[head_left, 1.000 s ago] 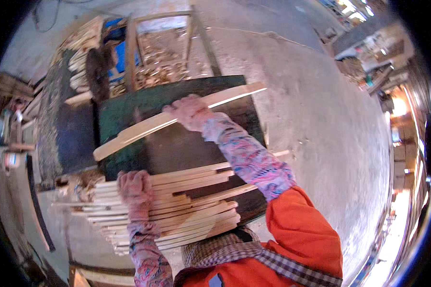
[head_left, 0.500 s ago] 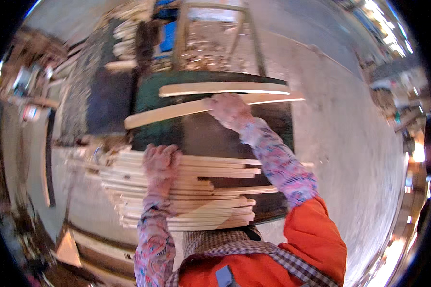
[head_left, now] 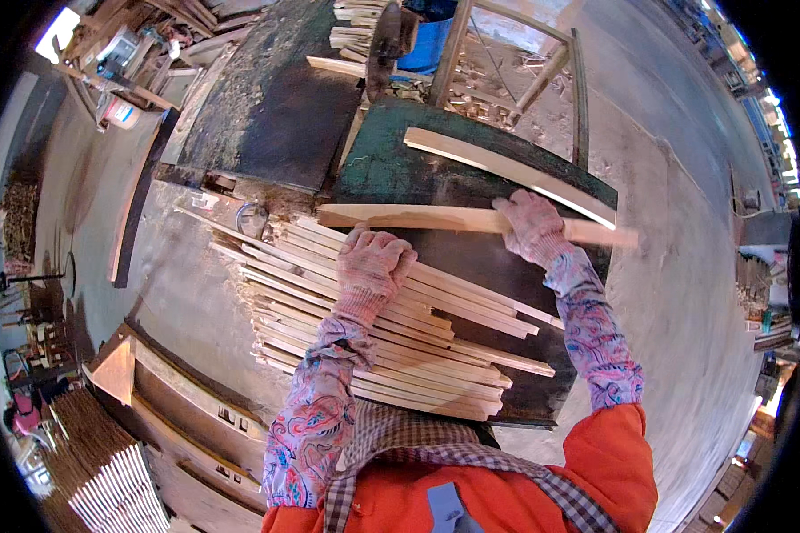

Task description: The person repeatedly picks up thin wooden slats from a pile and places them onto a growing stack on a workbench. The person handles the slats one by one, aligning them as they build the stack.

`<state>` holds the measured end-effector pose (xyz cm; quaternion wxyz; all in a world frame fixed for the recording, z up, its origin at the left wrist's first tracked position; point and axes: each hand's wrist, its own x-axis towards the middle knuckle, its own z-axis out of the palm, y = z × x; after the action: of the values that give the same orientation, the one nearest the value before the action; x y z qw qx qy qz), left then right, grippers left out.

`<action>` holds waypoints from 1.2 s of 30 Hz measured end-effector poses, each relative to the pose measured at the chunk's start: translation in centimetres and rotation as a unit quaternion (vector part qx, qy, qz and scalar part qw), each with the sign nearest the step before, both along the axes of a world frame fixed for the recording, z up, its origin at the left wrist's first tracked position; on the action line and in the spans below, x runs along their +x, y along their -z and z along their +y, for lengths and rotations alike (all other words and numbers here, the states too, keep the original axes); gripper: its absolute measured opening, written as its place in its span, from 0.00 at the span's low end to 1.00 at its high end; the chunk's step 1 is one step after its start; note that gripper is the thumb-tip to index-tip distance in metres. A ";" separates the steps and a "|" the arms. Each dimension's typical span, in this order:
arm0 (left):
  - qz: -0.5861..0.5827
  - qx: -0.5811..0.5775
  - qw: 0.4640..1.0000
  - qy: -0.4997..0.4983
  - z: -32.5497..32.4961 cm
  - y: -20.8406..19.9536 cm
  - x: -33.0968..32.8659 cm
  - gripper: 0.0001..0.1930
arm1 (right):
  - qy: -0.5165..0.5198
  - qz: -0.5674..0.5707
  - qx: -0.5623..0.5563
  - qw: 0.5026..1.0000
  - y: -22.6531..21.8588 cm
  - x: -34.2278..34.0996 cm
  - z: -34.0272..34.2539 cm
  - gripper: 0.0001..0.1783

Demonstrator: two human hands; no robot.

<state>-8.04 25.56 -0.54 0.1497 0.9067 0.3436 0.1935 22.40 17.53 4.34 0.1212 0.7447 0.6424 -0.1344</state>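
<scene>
My right hand (head_left: pixel 533 229), in a pale work glove, grips a long flat wooden strip (head_left: pixel 444 217) right of its middle. That strip lies across the dark tabletop (head_left: pixel 378 169). My left hand (head_left: pixel 375 266), gloved too, has its fingers curled at the far edge of a pile of wooden strips (head_left: pixel 436 377), close under the held strip's left part. What is under its fingertips is hidden. The piled strips lie side by side, their ends uneven. Beyond my right hand, a separate pale strip (head_left: pixel 507 173) slants along the table's far edge.
A dark work surface (head_left: pixel 276 115) with sawdust adjoins at the far left. Behind the table stand a wooden frame (head_left: pixel 580 98) and a blue container (head_left: pixel 427 44). A wooden structure (head_left: pixel 187 400) sits at the lower left, near a stack of slats (head_left: pixel 120 493).
My view has turned, so the table appears slanted. The gripped strip has come nearer my left hand and the pile. My right hand now sits closer to its right end.
</scene>
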 end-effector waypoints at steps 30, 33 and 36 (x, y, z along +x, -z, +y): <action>0.033 0.035 0.998 0.051 0.7 -0.2 -0.1 0.28 | -0.088 0.060 0.073 0.992 0.8 -4.3 -5.7 0.29; 0.042 0.048 0.996 0.064 0.8 -1.1 0.5 0.22 | -0.136 0.102 0.084 0.982 2.4 -3.8 -6.8 0.23; 0.038 0.056 0.995 0.079 1.3 -0.9 0.5 0.14 | -0.098 0.148 0.020 0.984 0.4 -4.3 -6.2 0.17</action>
<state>-7.57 26.82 0.34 0.1003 0.9446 0.2653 0.1655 18.12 11.33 3.96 0.0220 0.6522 0.7258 -0.2175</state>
